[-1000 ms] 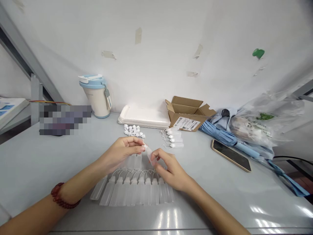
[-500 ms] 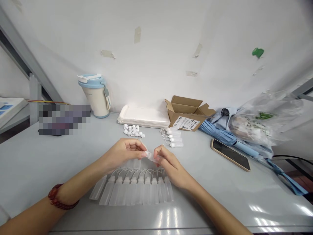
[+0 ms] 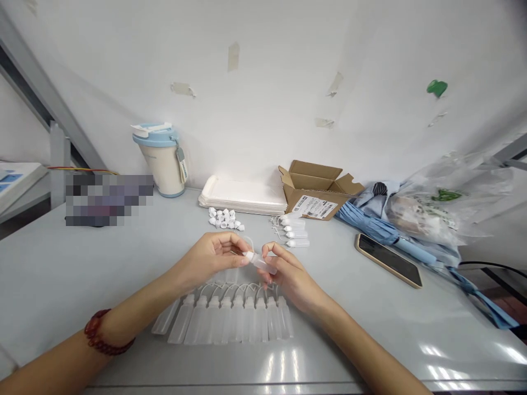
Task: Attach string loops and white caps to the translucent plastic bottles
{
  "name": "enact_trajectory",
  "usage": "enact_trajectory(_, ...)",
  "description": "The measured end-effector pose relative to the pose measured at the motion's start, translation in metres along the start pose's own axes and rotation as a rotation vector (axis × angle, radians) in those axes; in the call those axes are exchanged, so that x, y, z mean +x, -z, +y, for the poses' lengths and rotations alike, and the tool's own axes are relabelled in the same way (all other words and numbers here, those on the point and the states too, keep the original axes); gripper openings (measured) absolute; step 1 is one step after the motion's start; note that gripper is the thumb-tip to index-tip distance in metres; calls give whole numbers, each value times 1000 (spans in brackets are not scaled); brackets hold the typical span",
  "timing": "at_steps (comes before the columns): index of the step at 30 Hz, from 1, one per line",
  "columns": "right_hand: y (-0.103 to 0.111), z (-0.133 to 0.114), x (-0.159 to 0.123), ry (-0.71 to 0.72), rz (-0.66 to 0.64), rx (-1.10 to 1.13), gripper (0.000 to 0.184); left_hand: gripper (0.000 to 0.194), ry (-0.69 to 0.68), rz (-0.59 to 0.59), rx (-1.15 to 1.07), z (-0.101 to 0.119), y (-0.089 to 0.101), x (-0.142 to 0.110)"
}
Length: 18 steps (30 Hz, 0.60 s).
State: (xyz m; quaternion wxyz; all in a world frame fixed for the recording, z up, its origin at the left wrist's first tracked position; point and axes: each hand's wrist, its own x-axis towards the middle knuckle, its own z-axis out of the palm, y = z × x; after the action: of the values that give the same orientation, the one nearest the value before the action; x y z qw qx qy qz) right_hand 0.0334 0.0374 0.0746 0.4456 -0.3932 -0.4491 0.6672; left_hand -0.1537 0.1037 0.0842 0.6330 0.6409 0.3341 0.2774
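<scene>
Moved: dropper bottle (image 3: 265, 265), steeper a second ago, now slants closer to level.
Left hand (image 3: 214, 257): thumb and fingertips nearly closed, pinching the white cap (image 3: 249, 256) at the bottle's neck.
Right hand (image 3: 290, 277): fingers partly curled, gripping the bottle's body.
Bottle position: raised over the grey table (image 3: 329, 340), between the hands.
Nearest the person: row of translucent bottles (image 3: 224, 325) with thin curved tubes.
Beyond the hands: loose caps (image 3: 224, 219) left, small capped bottles (image 3: 297, 235) right, near an open cardboard box (image 3: 315, 203).

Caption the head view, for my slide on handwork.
Left hand on the white cap, right hand on the bottle, above a row of bottles.
</scene>
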Motion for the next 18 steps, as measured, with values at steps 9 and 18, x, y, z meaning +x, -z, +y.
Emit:
enact_trajectory(9, -4, -5, -4, 85, -3, -182, 13, 37, 222, -98, -2, 4, -3, -1)
enact_trajectory(18, -3, -9, -5, 43, 17, -198, 13, 21, 52, -134, 162, 12, -4, -5)
